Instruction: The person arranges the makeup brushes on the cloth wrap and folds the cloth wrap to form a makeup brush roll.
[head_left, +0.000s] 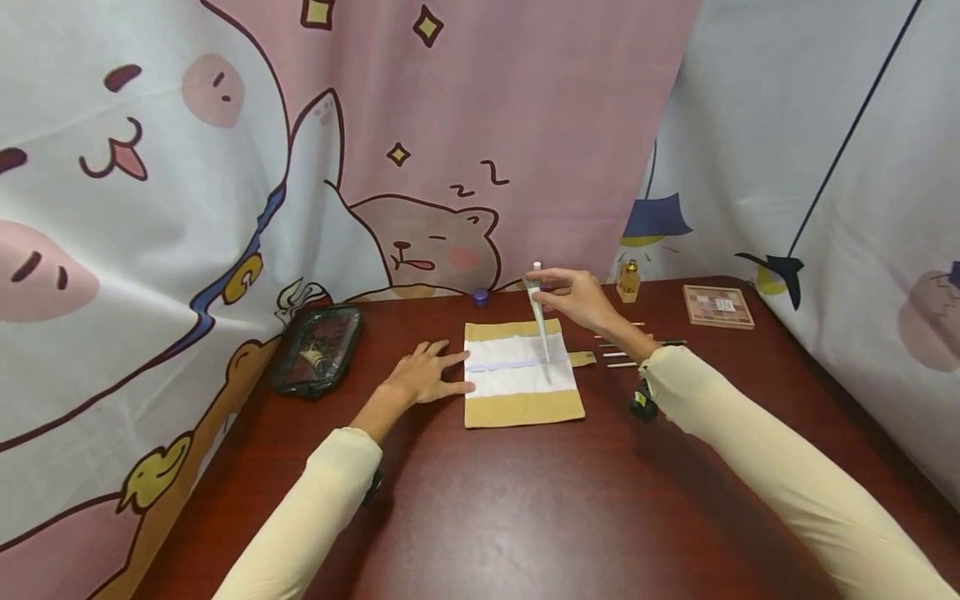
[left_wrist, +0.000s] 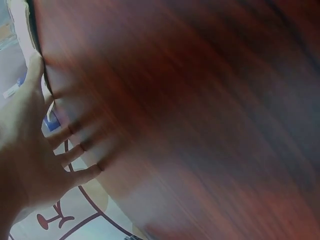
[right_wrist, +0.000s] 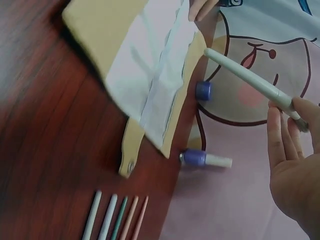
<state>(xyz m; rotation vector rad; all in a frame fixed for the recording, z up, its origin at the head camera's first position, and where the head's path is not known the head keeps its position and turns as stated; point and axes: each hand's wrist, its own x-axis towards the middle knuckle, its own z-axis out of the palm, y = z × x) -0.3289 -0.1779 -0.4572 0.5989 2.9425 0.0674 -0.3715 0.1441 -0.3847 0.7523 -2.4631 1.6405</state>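
My right hand (head_left: 577,298) pinches a white tapered stick (head_left: 540,321) near its top, between thumb and fingers, with the narrow end pointing down over an opened yellow roll-up pouch (head_left: 523,410). In the right wrist view, the stick (right_wrist: 250,77) is long and smooth; I cannot tell its kind. The pouch lies flat, white inside, with a snap strap (head_left: 582,358) out to the right. My left hand (head_left: 420,373) rests with spread fingers at the pouch's left edge, thumb and a finger touching it. Spread fingers (left_wrist: 82,176) also show in the left wrist view.
Several thin sticks (right_wrist: 116,217) lie on the table right of the pouch. Behind it are a round purple jar (head_left: 480,296) and a purple bottle with a white cap (right_wrist: 195,158). A gold bottle (head_left: 628,282), a palette (head_left: 717,307) and a black-rimmed case (head_left: 317,350) stand around.
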